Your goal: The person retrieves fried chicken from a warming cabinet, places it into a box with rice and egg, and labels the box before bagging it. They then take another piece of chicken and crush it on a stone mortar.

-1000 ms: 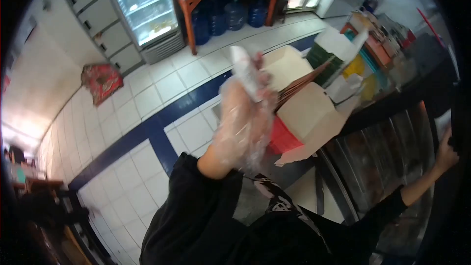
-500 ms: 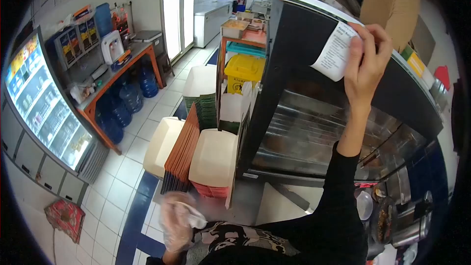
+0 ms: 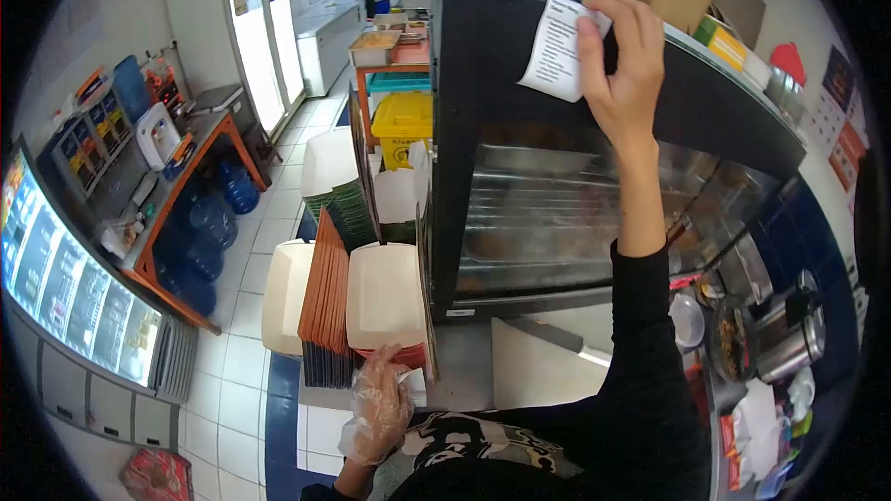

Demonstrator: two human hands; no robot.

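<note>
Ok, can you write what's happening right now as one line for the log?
right hand: pinching paper slip against display cabinet | left hand: in plastic glove, at stacked boxes | view: head

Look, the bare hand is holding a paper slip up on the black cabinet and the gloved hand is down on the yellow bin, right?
Not quite. In the head view the gloved left hand rests by the stacked boxes, not the yellow bin. The bare right hand does hold the paper slip on the black cabinet.

A person in a black long-sleeved top with a white printed pattern across the chest. The left hand [image 3: 379,405] wears a thin, clear, crinkled plastic glove. The right hand [image 3: 620,70] is bare, its sleeve ending below the forearm.
</note>
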